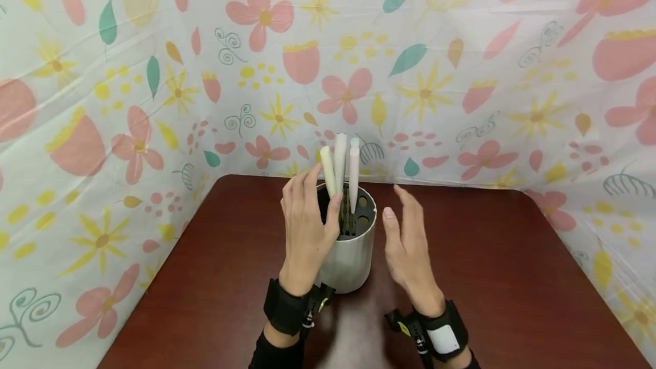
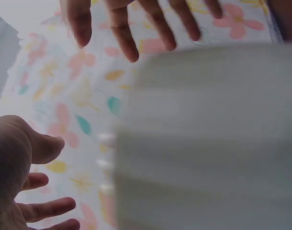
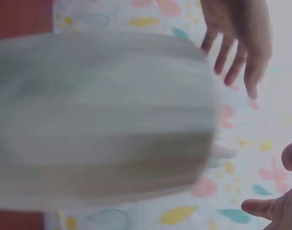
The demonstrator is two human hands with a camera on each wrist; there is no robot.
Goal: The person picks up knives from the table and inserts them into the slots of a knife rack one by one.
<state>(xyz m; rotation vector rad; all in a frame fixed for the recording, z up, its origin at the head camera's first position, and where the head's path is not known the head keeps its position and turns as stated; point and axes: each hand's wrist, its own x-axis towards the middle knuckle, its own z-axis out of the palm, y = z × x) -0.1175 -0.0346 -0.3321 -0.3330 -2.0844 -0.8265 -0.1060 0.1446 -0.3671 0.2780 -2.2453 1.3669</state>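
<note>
A white, round holder stands upright on the table, its dark top insert pierced by slots and round holes. Slender pastel handles rise from it: a pale yellow handle, a whitish handle, a pink handle and a blue tip behind. My left hand is at the holder's left side with fingers extended, its thumb overlapping the insert and the handle bases in the head view. To the holder's right, my right hand stands apart with thumb and fingers spread loosely. The holder's side fills much of both wrist views, blurred.
The dark red-brown table extends to both sides of the holder. A flower-printed cloth hangs behind the table and along its sides. Each wrist wears a black strap with a small camera.
</note>
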